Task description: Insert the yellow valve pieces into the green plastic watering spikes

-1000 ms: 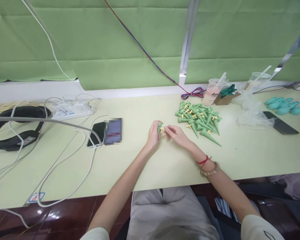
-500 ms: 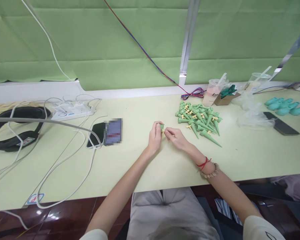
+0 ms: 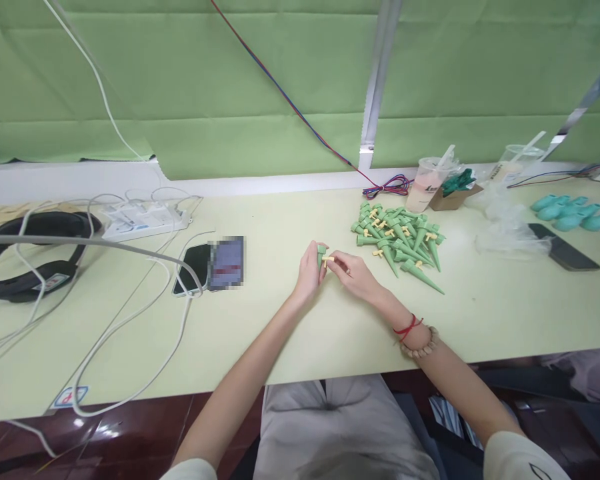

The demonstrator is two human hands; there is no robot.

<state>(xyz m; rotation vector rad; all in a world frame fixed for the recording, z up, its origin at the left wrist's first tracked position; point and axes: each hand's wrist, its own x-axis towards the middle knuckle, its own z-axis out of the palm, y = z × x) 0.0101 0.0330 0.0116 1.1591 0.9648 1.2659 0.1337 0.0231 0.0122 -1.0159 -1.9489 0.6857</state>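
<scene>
My left hand (image 3: pixel 307 275) is closed around a green plastic watering spike (image 3: pixel 321 251); its wide collar shows above the fingers, and the rest is hidden in the palm. On the right side of that spike is a small yellow T-shaped valve (image 3: pixel 328 259), which the thumb and fingers of my right hand (image 3: pixel 356 276) pinch. Whether the valve is seated in the spike I cannot tell. Right of my hands lies a loose pile of green watering spikes (image 3: pixel 400 230), several with yellow valves in them.
Left are two phones (image 3: pixel 193 270), a black headset (image 3: pixel 33 250), a power strip (image 3: pixel 147 220) and looping white cables (image 3: pixel 130 313). Behind the pile stand a drink cup (image 3: pixel 424 187) and a small cardboard box (image 3: pixel 453 199). Farther right lie plastic bags (image 3: pixel 513 240), a dark phone (image 3: pixel 565 248) and teal bulb-shaped pieces (image 3: pixel 570 212).
The fingers of my left hand have shifted, so more of the spike's collar and the yellow valve shows. My right hand has moved only slightly, still at the valve. The pile is unchanged.
</scene>
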